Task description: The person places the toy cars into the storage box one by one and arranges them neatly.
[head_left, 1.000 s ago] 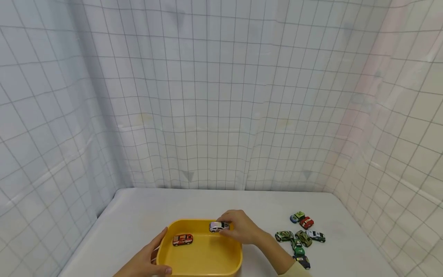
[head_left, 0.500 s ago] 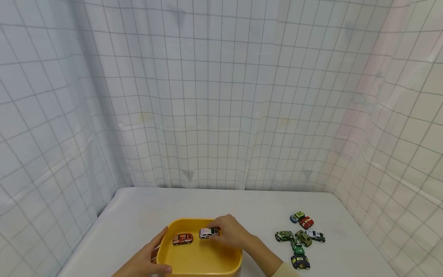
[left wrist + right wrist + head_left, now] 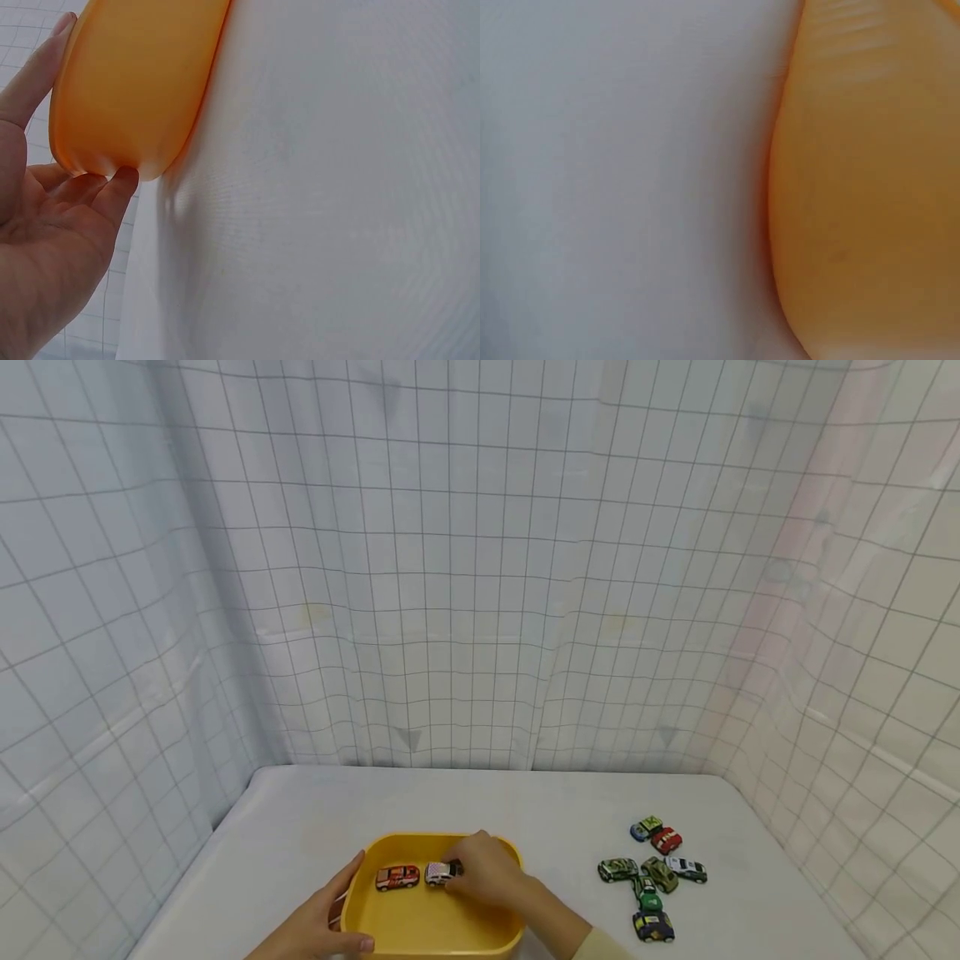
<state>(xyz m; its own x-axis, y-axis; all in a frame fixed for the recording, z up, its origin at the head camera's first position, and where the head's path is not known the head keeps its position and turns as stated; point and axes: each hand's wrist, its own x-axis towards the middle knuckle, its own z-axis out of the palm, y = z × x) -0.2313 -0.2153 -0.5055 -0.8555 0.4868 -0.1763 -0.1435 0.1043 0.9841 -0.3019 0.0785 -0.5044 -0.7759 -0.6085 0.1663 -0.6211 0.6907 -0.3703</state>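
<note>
Left hand [image 3: 318, 929] at 7 o'clock cups the near-left corner of the yellow tray [image 3: 420, 927], thumb on the rim, fingers spread along the outer wall. Right hand [image 3: 483, 877] reaches into the tray, fingertips pinching the white toy car [image 3: 438, 872] by its rear. Car sits on the tray floor, far half, just beside the orange toy car [image 3: 397, 877] at its 9 o'clock. Judgement: car light, rigid, smooth; rolls freely, so grip the body sides. Tray holds these two cars only. At 3 o'clock on the table [image 3: 315, 827], loose cluster of toy cars [image 3: 654, 877].
</note>
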